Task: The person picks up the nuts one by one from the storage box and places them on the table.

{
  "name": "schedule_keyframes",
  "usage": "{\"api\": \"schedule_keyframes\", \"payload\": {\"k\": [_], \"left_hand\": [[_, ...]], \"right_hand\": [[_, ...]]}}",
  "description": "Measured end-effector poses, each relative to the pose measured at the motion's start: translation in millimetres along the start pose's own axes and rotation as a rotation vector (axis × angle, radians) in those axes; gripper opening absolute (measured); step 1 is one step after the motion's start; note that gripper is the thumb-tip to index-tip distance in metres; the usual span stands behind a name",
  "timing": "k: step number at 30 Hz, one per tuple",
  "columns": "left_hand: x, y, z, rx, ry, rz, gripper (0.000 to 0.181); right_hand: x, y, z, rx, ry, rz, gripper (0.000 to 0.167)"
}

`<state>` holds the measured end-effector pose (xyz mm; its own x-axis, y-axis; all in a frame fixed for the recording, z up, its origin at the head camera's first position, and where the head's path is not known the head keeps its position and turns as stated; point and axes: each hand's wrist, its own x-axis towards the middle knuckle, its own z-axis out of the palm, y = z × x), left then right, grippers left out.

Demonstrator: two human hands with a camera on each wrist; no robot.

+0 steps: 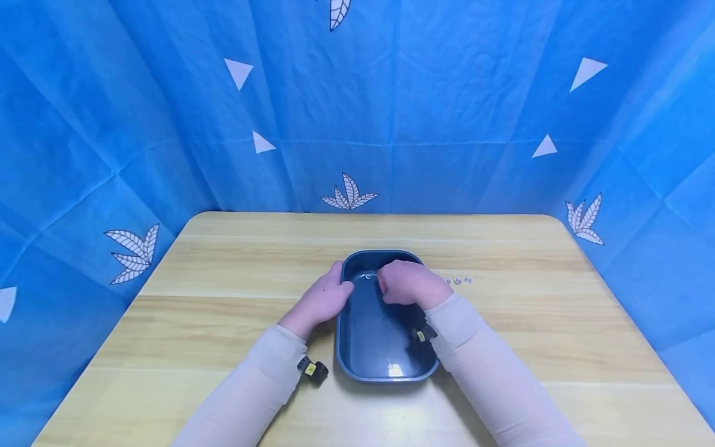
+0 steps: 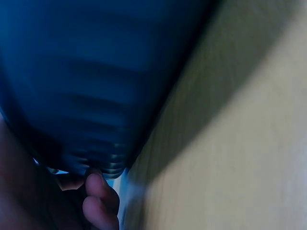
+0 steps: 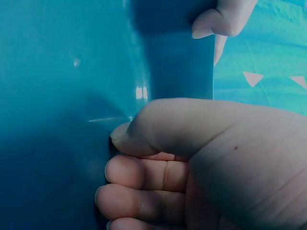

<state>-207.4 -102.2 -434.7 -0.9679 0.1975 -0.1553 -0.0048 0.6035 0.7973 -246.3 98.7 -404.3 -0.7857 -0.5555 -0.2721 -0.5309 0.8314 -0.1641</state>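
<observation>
A dark blue rectangular plastic bin [image 1: 385,354] sits on the table. My left hand [image 1: 326,295] grips its left wall, thumb over the rim and fingers outside; in the left wrist view those fingers [image 2: 101,199] curl by the ribbed outer wall [image 2: 91,91]. My right hand [image 1: 410,284] is down inside the bin's far part with curled fingers. In the right wrist view the thumb [image 3: 139,132] lies close to the index finger; whether anything small is between them is hidden. A tiny clear piece [image 1: 367,277] lies on the bin's floor, left of my right hand.
Several small clear pieces [image 1: 457,280] lie in a row on the wooden table [image 1: 530,323], right of the bin; the nearest is close to my right wrist. Blue patterned curtains [image 1: 391,112] hang behind the table and along both sides.
</observation>
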Motion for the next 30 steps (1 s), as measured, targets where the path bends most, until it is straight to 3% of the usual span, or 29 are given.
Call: {"api": "schedule_keyframes", "payload": {"k": [15,30], "left_hand": [[-0.8,-2.0,-0.6,-0.029,-0.004,-0.007,0.044],[0.5,-3.5,-0.2,-0.024,-0.005,0.001,0.044]], "right_hand": [[-3.0,2,-5,0.128,-0.002,0.006,0.012],[-7.4,10,-8,0.226,0.136,-0.126,0.012]]}}
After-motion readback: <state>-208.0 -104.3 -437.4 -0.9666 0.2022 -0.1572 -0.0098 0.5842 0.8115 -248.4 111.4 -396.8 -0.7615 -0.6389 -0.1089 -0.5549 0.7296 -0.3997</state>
